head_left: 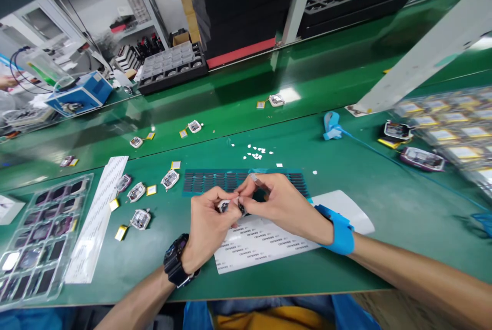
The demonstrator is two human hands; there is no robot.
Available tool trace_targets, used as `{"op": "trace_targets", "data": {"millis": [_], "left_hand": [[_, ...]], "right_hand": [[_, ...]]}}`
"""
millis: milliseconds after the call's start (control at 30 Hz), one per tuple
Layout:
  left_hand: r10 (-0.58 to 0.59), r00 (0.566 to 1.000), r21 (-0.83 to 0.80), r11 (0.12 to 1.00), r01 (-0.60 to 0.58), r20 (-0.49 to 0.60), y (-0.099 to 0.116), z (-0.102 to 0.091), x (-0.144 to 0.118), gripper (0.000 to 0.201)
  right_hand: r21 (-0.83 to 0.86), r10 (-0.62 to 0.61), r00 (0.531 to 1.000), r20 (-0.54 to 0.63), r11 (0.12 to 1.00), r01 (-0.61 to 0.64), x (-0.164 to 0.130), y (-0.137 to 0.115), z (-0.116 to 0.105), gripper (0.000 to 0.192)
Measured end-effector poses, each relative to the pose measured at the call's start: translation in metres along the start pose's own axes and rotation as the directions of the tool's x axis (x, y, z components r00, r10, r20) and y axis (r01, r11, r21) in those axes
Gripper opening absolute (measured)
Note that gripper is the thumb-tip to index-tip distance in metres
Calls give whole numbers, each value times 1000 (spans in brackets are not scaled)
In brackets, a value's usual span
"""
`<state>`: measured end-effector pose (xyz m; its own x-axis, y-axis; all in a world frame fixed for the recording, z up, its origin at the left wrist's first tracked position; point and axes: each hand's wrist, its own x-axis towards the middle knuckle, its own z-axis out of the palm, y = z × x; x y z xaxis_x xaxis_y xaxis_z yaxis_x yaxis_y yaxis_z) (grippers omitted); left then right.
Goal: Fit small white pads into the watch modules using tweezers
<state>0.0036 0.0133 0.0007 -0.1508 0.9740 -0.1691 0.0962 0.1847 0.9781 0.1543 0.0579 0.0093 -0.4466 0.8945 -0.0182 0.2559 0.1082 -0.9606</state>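
Observation:
Over the middle of the bench, my left hand [213, 214] is closed around a small white watch case [229, 206] with exposed electronics. Its fingers partly cover the case. My right hand [274, 194] meets it from the right, thumb and forefinger pinched at the case's edge. A thin grey metallic piece [258, 181] shows along the right fingers; its kind is unclear, and what the fingertips pinch is hidden. Beneath both hands lies a white printed sheet [265, 248]. Behind them is a teal sheet with rows of dark strips [207, 181].
Several open watch cases with yellow batteries [141, 219] lie left and farther back. Small white pieces [257, 156] are scattered beyond the hands. A clear tray [42, 238] stands left, more battery-filled trays [453, 130] right. A blue cord [384, 153] crosses the right side, near a slanted white post [418, 48].

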Motion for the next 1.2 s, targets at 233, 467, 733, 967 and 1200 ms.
{"op": "trace_targets", "data": {"millis": [233, 467, 733, 967, 1200], "left_hand": [[-105, 990, -150, 982, 118, 92, 5, -7, 3, 22], [-32, 989, -148, 988, 54, 145, 5, -6, -3, 19], [245, 940, 237, 924, -301, 237, 10, -18, 4, 40], [443, 895, 509, 782, -359, -49, 11, -27, 11, 23], [-181, 946, -310, 913, 263, 270, 11, -13, 10, 37]], "right_hand": [[-317, -439, 894, -84, 863, 394, -2, 7, -1, 10], [-503, -667, 745, 0, 644, 577, -2, 13, -2, 19], [-340, -476, 875, -89, 840, 423, 3, 7, -19, 37], [62, -29, 995, 95, 998, 23, -8, 7, -39, 75], [86, 164, 961, 225, 979, -187, -24, 31, -35, 40]]}}
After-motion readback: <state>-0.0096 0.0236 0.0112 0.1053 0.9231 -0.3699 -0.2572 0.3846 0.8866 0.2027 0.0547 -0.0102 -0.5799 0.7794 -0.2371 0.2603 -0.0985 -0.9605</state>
